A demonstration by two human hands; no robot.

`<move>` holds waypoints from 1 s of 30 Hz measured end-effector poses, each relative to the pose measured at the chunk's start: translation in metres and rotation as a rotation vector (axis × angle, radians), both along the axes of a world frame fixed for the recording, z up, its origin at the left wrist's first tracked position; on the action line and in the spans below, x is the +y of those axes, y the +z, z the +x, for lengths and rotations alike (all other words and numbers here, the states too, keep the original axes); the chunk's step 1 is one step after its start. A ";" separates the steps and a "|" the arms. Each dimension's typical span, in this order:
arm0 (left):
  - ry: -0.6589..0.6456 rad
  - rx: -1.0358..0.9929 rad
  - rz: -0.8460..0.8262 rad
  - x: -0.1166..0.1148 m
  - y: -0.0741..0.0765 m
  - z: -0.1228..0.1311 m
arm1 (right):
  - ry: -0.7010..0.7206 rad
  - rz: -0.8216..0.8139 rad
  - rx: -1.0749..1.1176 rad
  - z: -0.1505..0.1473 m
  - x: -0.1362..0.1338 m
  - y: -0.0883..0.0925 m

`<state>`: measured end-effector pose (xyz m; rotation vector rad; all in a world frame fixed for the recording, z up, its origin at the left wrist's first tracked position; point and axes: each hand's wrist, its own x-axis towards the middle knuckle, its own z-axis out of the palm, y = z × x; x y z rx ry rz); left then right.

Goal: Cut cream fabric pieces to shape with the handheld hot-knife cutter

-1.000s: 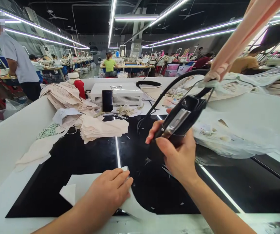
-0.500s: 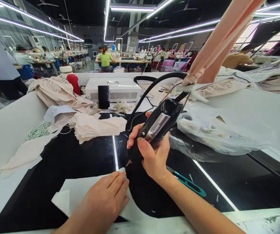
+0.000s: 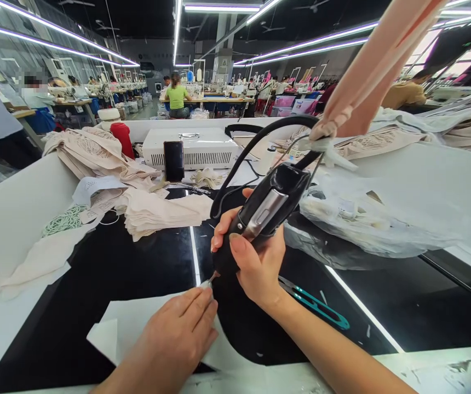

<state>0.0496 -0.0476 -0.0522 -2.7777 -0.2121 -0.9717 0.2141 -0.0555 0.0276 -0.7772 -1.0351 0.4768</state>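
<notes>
My right hand (image 3: 260,268) is wrapped around a black handheld power tool (image 3: 270,202) with a silver lever on its side. The tool slants down to the left, its small coppery tip (image 3: 214,276) close to my left fingertips; whether it touches anything I cannot tell. With fingers together, my left hand (image 3: 178,328) presses on a white sheet (image 3: 137,312) with a curved right edge. A pale bit of material shows at those fingertips, and the rest under the hand is hidden. A peach fabric strip (image 3: 367,76) is knotted at the tool's upper end, beside its black cable (image 3: 256,148).
Teal-handled snips (image 3: 321,309) lie by my right forearm. Stacked beige fabric pieces (image 3: 165,210), a phone (image 3: 173,161) and a white vented box (image 3: 198,148) stand farther back. A clear plastic bag (image 3: 375,224) sits at right. White side walls border the black tabletop (image 3: 137,268).
The tool has shifted very slightly left, its tip now closer to my left fingertips. My left hand keeps its place, and the whole view tilts a little.
</notes>
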 end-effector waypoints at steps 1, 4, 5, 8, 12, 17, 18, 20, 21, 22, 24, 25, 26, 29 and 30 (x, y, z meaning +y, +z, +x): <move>0.001 0.004 -0.007 0.000 -0.001 0.000 | 0.001 0.001 -0.002 0.000 0.000 0.000; 0.013 0.014 -0.038 0.000 0.000 -0.001 | -0.002 0.001 -0.013 0.000 0.000 0.000; 0.017 0.018 -0.047 0.000 0.000 -0.002 | -0.003 0.002 -0.014 0.000 0.000 0.000; 0.031 0.029 -0.058 0.001 0.003 -0.004 | 0.000 -0.002 -0.009 0.000 0.000 0.000; 0.047 0.045 -0.068 0.000 0.007 -0.005 | -0.013 -0.007 -0.009 -0.001 0.000 0.001; 0.027 0.043 -0.088 0.000 0.009 -0.004 | -0.052 -0.038 -0.019 -0.001 -0.001 0.002; 0.025 0.037 -0.088 0.000 0.010 -0.003 | -0.050 -0.037 -0.019 -0.001 0.000 0.002; 0.028 0.024 -0.081 0.000 0.011 -0.003 | -0.043 -0.026 -0.013 0.000 0.001 0.002; 0.028 0.015 -0.075 -0.001 0.011 -0.002 | -0.039 -0.020 -0.011 0.000 0.001 0.002; 0.028 0.005 -0.067 -0.001 0.012 -0.002 | -0.033 -0.017 -0.008 0.000 0.001 0.001; 0.026 -0.013 -0.049 -0.001 0.013 0.000 | -0.020 -0.013 -0.004 -0.001 0.002 0.000; 0.026 -0.018 -0.040 -0.001 0.013 0.000 | -0.014 -0.009 -0.002 -0.002 0.002 0.000; 0.030 -0.020 -0.035 -0.001 0.014 0.001 | -0.008 -0.004 -0.001 -0.002 0.003 0.000; 0.039 -0.028 -0.033 -0.001 0.015 0.002 | 0.004 0.010 0.004 -0.004 0.003 -0.001; 0.042 -0.030 -0.038 -0.001 0.016 0.002 | 0.005 0.008 0.004 -0.004 0.003 -0.001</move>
